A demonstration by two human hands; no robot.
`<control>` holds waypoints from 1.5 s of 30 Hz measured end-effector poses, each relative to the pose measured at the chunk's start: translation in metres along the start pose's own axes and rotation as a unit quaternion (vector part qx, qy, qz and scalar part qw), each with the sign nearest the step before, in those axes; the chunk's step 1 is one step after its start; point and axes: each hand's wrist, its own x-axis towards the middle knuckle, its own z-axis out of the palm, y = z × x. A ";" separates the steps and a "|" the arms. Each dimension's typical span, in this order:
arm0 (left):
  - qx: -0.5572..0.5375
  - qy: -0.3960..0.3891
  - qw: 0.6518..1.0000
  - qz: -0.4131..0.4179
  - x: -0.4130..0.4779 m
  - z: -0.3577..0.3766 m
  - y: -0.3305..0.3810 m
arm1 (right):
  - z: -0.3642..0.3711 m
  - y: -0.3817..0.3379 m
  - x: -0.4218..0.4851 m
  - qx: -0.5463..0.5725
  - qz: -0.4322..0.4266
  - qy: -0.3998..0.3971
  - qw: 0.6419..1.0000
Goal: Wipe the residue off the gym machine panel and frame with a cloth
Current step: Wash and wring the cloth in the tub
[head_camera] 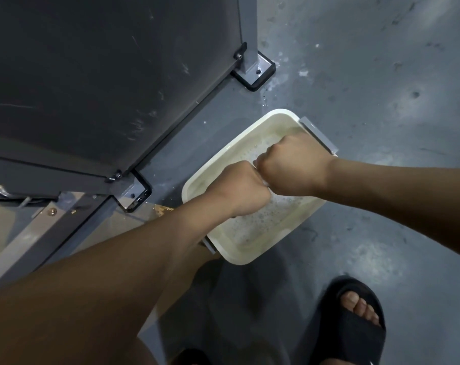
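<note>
My left hand (238,191) and my right hand (292,164) are both fisted and pressed together above a white basin (252,255) of soapy water. A sliver of pale cloth (255,162) shows between the fists; most of it is hidden inside them. The dark grey machine panel (97,75) with pale streaks fills the upper left. Its grey frame post (250,35) stands on a bolted foot plate.
The basin has grey handles (319,135) and sits on a wet grey floor (381,75). A second frame foot (135,193) lies left of the basin. My foot in a black slide sandal (355,322) stands at the lower right.
</note>
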 end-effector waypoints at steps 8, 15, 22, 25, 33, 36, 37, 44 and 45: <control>-0.153 -0.119 0.978 -0.082 0.000 -0.003 0.001 | 0.005 0.007 -0.001 0.016 -0.053 0.076 0.996; -0.134 -0.046 0.989 -0.032 0.008 0.004 -0.005 | 0.005 0.009 0.002 0.024 -0.012 0.048 0.998; 0.298 0.243 0.890 0.247 0.015 -0.003 -0.024 | -0.021 0.014 0.015 0.343 0.194 -0.261 0.881; 0.323 0.255 0.854 0.317 0.016 0.002 -0.033 | -0.023 0.022 0.010 0.485 0.221 -0.347 0.772; 0.335 0.233 0.889 0.209 0.011 -0.010 -0.019 | -0.041 0.010 0.013 0.462 0.194 -0.325 0.802; 0.395 0.236 0.873 0.164 0.009 -0.016 -0.012 | -0.041 -0.009 0.014 0.295 0.159 -0.206 0.919; 0.401 0.226 0.874 0.159 0.006 -0.016 -0.010 | -0.039 -0.012 0.012 0.246 0.151 -0.171 0.942; 0.185 0.120 0.971 0.095 -0.004 -0.005 0.000 | -0.026 -0.006 0.003 0.024 0.043 -0.063 0.997; 0.137 0.110 0.981 0.082 -0.005 -0.003 0.002 | -0.024 -0.004 0.004 0.013 0.031 -0.055 0.998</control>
